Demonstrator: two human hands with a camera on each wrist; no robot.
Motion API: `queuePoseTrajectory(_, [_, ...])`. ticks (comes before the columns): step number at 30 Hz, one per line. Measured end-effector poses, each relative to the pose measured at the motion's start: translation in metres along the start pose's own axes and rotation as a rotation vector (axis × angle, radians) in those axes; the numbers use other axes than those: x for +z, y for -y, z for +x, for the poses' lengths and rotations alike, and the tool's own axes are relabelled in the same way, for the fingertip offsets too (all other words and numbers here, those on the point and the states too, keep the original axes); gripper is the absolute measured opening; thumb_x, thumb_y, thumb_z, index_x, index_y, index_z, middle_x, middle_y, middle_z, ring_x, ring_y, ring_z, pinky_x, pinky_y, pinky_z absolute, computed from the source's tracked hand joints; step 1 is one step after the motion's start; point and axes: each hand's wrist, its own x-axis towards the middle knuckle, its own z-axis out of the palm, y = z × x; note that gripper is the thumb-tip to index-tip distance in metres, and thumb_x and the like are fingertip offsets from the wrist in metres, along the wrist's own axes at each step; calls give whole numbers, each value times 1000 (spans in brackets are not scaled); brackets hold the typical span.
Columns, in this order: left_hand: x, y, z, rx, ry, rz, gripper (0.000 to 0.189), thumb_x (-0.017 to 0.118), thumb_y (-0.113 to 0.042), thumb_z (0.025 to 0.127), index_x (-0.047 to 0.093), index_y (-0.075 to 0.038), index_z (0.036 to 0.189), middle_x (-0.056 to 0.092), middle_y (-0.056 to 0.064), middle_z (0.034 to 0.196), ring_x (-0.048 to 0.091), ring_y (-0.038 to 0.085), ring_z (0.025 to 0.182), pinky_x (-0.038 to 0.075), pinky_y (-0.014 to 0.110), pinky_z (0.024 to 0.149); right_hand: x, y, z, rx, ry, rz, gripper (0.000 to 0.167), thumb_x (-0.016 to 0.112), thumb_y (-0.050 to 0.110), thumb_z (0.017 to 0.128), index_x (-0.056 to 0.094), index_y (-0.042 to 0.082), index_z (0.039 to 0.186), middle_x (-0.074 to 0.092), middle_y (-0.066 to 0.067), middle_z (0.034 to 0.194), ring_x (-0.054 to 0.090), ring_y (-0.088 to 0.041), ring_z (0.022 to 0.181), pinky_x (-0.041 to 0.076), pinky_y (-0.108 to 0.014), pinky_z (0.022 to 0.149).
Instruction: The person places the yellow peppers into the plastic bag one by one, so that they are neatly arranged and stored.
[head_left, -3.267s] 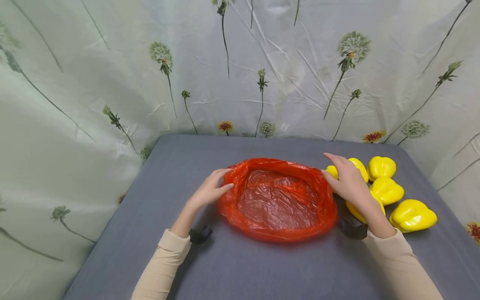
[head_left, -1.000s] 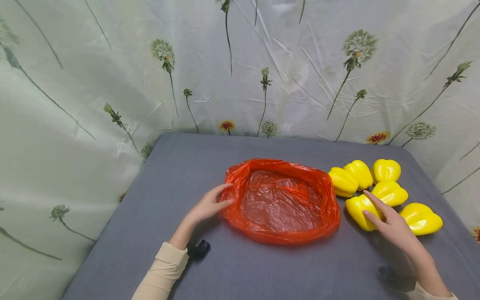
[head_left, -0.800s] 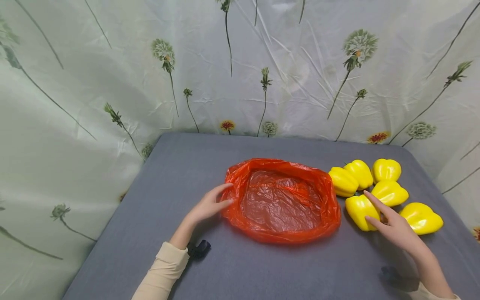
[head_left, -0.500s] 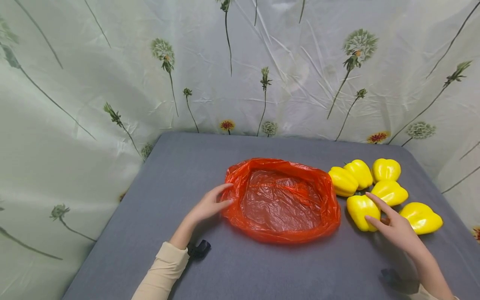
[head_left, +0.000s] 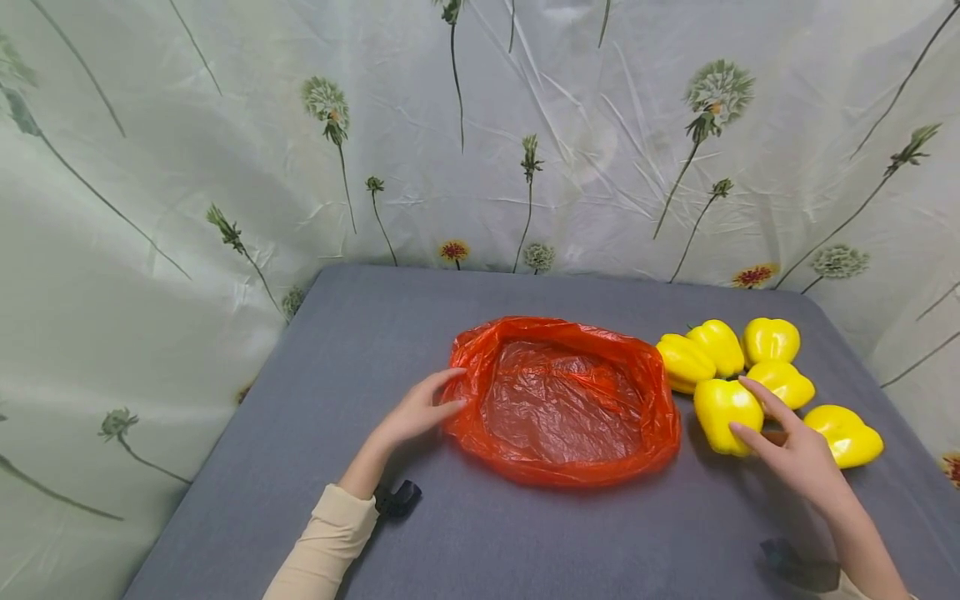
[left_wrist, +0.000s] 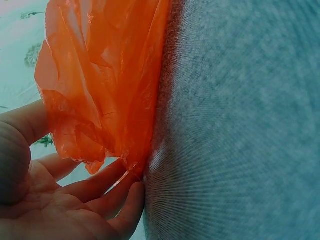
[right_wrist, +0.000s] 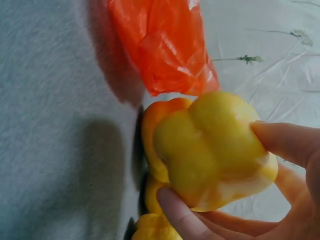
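An open red plastic bag (head_left: 570,473) with its rim folded down stands mid-table. At its left side my left hand (head_left: 412,412) touches the film, fingers and thumb spread loosely; in the left wrist view that hand (left_wrist: 65,205) sits beneath the bag's crumpled edge (left_wrist: 110,75). My right hand (head_left: 802,462) holds a yellow bell pepper (head_left: 727,417) between thumb and fingers, just right of the bag. The right wrist view has this pepper (right_wrist: 220,150) raised off the table, its shadow apart from it.
Several more yellow bell peppers (head_left: 772,340) lie at the table's right, behind and beside my right hand. The grey-blue tabletop (head_left: 360,333) reaches back to a pale curtain (head_left: 600,125) printed with dandelions. Black wrist straps (head_left: 401,498) sit at my sleeves.
My right hand has left the bag's right rim, gripped the nearest pepper and now lifts it, turning it slightly. My left hand slid a little toward me along the bag.
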Motion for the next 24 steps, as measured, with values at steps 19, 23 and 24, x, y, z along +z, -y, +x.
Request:
queuePoseTrajectory(19, [1,-1,-1,3,7,8,55,60,-23,90,41,-8,140,46,20,141,41,38,132,32,55,109,1,29,8,-145,-210,107,70,61,26,90,23,22,148,44,-37,127,43,24,75,42,-2,59])
queuePoseTrajectory(23, [1,-2,-1,-4,7,5,56,60,-23,90,41,-8,140,46,20,140,42,38,131,33,55,109,4,40,13,-188,-228,96,69,63,23,89,27,18,147,47,-35,124,62,2,75,42,0,61])
queuePoseTrajectory(24, [1,-2,-1,-4,7,2,56,60,-23,90,41,-8,140,46,20,140,42,38,131,33,55,109,4,43,14,-195,-228,89,68,63,23,88,27,18,146,48,-35,124,65,-9,75,42,-1,60])
